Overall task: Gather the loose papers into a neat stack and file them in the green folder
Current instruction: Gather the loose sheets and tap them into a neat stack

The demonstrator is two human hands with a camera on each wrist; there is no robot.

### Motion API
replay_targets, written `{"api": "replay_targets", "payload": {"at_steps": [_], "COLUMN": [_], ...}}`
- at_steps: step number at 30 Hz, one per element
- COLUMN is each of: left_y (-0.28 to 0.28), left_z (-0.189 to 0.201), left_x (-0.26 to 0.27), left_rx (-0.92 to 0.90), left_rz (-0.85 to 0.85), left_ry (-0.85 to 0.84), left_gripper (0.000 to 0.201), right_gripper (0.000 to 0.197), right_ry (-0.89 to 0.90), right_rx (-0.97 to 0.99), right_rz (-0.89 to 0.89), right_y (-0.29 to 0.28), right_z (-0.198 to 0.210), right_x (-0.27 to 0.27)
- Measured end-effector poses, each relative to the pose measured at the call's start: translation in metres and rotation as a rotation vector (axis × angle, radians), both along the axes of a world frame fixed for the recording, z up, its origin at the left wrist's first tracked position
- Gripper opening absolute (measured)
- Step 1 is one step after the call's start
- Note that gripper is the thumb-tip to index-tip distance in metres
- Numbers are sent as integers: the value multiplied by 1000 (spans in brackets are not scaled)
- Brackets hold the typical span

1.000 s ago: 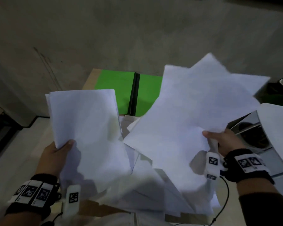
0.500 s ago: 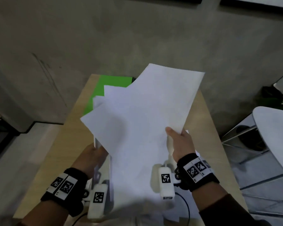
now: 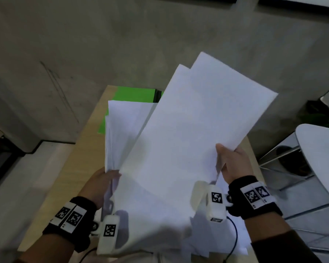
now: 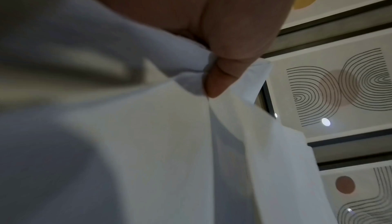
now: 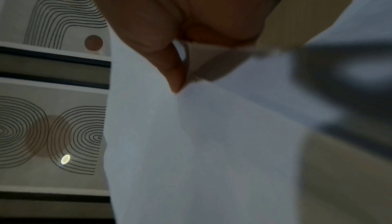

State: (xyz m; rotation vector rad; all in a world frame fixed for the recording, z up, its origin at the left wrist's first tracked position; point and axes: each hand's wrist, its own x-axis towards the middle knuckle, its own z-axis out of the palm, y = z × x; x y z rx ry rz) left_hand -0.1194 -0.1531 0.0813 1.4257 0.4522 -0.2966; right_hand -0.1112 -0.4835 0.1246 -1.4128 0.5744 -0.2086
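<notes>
White papers [image 3: 188,133] fill the middle of the head view, held up off the table between both hands. My left hand [image 3: 101,180] grips the left edge of a bundle of sheets [image 3: 125,122]; the left wrist view shows its thumb [image 4: 220,80] pinching the paper [image 4: 148,143]. My right hand [image 3: 230,162] pinches the right edge of the top sheets, thumb on top, and its thumb [image 5: 176,76] presses the paper [image 5: 191,143] in the right wrist view. The green folder [image 3: 133,95] lies open at the table's far end, mostly hidden behind the sheets.
The wooden table [image 3: 84,152] is narrow, with its left edge near a grey wall and floor step [image 3: 46,143]. A white round chair or table [image 3: 319,160] with metal legs stands to the right. More sheets [image 3: 234,236] lie under my right wrist.
Both hands have come together from wide apart, bringing the two bundles into one overlapping stack. Since half a second ago the top sheets have swung right and the left bundle shows more.
</notes>
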Motion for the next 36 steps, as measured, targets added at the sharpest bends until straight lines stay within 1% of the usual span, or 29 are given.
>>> {"api": "replay_targets", "payload": {"at_steps": [1, 2, 4, 5, 7, 9, 11, 12, 13, 14, 15, 16, 17, 18, 20, 21, 22, 23, 24, 25, 26, 27, 28, 29, 31, 36], "left_y": [1, 1, 0, -1, -6, -12, -20, -22, -22, -23, -25, -27, -30, -32, -36, -38, -40, -41, -41, -41, -42, -42, -42, -43, -42, -48], "left_z": [-1, -2, 0, 0, 3, 5, 9, 8, 7, 7, 7, 9, 12, 15, 18, 23, 26, 29, 30, 32, 34, 37, 39, 43, 45, 50], "left_x": [2, 4, 6, 7, 7, 6, 4, 3, 1, -1, -3, -6, -8, -8, -6, -5, -5, -5, -5, -7, -7, -7, -6, -6, -3, -3], "left_rx": [6, 9, -10, -30, -44, -58, -118, -153, -143, -90, -41, 7, 64, 118, 176, 200, 199, 154, 98, 70, 46, 26, 15, 19, 25, 48], "left_rz": [12, 10, 9, 17, 4, -31, -86, -97, -140, -196, -248, -272, -270, -246, -194, -159, -128, -118, -125, -141, -149, -149, -154, -145, -102, -54], "left_ry": [15, 27, 39, 42, 36, 21, 3, -22, -63, -116, -178, -240, -294, -347, -443, -472, -492, -497, -516, -537, -550, -562, -582, -599, -619, -609], "left_gripper": [17, 14, 6, 6, 8, 9, 19, 29, 41, 50, 52, 43, 28, 21, 26, 25, 19, 7, 19, 37, 44, 42, 36, 32, 32, 31], "right_gripper": [8, 12, 23, 26, 26, 25, 27, 31, 34, 35, 35, 33, 31, 30, 28, 28, 27, 25, 24, 27, 33, 40, 44, 44, 35, 23], "right_ry": [2, 20, 81, 113, 160, 169, 173, 180, 188, 184, 180, 166, 140, 101, 27, -9, -48, -83, -109, -130, -145, -159, -169, -177, -182, -109], "right_rx": [10, 8, -16, -29, -16, -6, -56, -98, -135, -151, -149, -126, -88, -45, -1, 1, -11, -34, -60, -75, -77, -77, -77, -81, -75, -111], "right_rz": [77, 148, 232, 256, 315, 379, 478, 523, 545, 541, 516, 481, 446, 410, 337, 309, 297, 290, 289, 294, 304, 314, 324, 331, 337, 282], "right_y": [-4, -5, -5, -3, 6, 19, 31, 34, 37, 38, 40, 41, 42, 45, 49, 49, 49, 49, 49, 49, 48, 48, 49, 49, 51, 57], "right_z": [-2, -4, -12, -15, -19, -18, -21, -24, -25, -26, -25, -25, -23, -19, -11, -7, -2, 3, 7, 9, 12, 11, 11, 9, 5, -5], "right_x": [-1, -3, -8, -9, -12, -15, -17, -17, -17, -18, -17, -17, -16, -17, -18, -18, -20, -21, -22, -23, -25, -26, -27, -27, -27, -28]}}
